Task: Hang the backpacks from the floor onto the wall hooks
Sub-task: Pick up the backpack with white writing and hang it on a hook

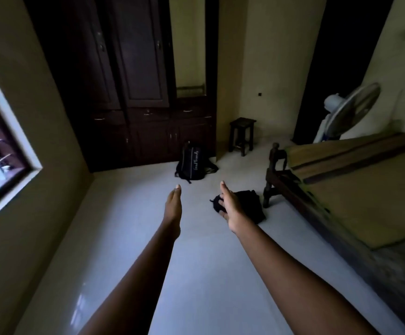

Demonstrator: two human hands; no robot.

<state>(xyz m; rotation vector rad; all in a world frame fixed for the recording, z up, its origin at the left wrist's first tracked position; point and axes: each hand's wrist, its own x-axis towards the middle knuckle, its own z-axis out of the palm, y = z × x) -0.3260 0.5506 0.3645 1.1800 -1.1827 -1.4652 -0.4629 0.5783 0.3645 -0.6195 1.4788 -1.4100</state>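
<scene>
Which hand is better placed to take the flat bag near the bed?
Right, probably. The right hand, open, overlaps the flat bag in the view. The left hand is over bare floor, farther from it.

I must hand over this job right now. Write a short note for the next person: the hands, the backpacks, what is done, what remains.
Left hand: open, fingers straight, holds nothing.
Right hand: open, holds nothing; in the view it overlaps the flat dark backpack, and I cannot tell if it touches it.
Lettered backpack: upright on the floor, against the wardrobe.
Flat dark backpack: lies on the floor beside the bed corner.
Done: nothing is hung.
Left: hang both backpacks. The wall hooks are not in view.
</scene>
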